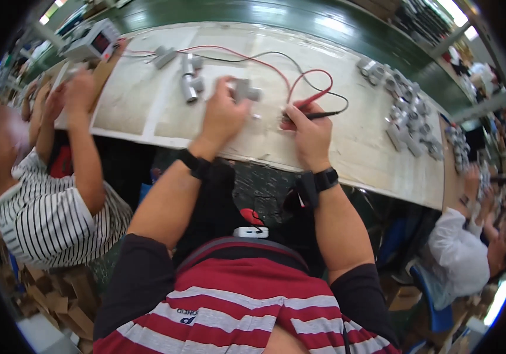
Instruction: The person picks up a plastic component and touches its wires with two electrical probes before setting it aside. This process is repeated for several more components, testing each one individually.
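Note:
My left hand (pixel 222 118) is closed around a small grey metal fitting (pixel 245 91) with a rounded stub on its right side, held just above the table. To the right of it, my right hand (pixel 312 134) grips a pair of test probes together, a black probe (pixel 322 114) and a red probe (pixel 308 102). Their tips point left toward the fitting and stand apart from it. A red lead (pixel 229 49) and a black lead (pixel 285 54) run from the probes across the table to the far left. Several similar grey fittings (pixel 190 79) stand beyond my left hand.
Many more grey fittings (pixel 407 109) crowd the right part of the pale table (pixel 359 159). A boxy meter (pixel 97 41) with a red display sits at the far left. One person in stripes (pixel 58 206) works at left, another in white (pixel 459 253) at right.

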The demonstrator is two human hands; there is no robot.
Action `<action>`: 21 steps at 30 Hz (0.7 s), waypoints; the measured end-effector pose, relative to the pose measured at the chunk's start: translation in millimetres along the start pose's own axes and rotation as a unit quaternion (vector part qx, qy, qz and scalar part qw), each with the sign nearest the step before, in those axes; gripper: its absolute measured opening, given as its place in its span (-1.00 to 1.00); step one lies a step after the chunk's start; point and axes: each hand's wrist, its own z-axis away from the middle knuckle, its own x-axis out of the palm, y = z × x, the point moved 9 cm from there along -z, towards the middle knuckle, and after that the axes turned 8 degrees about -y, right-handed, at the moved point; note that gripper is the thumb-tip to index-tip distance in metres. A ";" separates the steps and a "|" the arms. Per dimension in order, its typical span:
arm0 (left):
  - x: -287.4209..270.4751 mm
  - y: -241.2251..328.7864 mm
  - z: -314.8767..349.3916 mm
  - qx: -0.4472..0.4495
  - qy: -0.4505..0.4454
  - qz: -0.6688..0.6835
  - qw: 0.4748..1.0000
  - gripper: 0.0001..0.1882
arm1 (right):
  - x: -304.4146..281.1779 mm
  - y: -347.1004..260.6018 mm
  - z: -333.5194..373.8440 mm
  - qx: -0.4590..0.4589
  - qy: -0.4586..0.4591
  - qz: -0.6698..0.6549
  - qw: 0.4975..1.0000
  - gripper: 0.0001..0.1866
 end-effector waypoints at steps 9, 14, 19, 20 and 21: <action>-116.9 -82.9 -67.3 0.023 0.054 -0.253 0.966 -0.44 | -37.1 -25.7 -5.6 0.034 -0.017 0.019 0.999 -0.85; -27.8 44.3 -20.6 0.186 0.002 -0.446 0.876 -0.58 | -64.1 -98.4 -11.9 -0.134 0.027 0.438 0.889 -0.89; 169.4 145.1 60.1 0.416 -0.226 -0.226 0.851 -0.66 | -17.5 -172.6 -17.8 -0.224 -0.002 0.688 0.691 -0.87; 191.7 176.9 69.4 0.510 -0.273 -0.108 0.809 -0.57 | -11.7 -186.0 -16.6 -0.221 -0.001 0.705 0.674 -0.86; 231.2 177.9 51.9 0.363 -0.389 0.080 0.843 -0.55 | -5.1 -196.8 -13.7 -0.220 -0.002 0.723 0.655 -0.84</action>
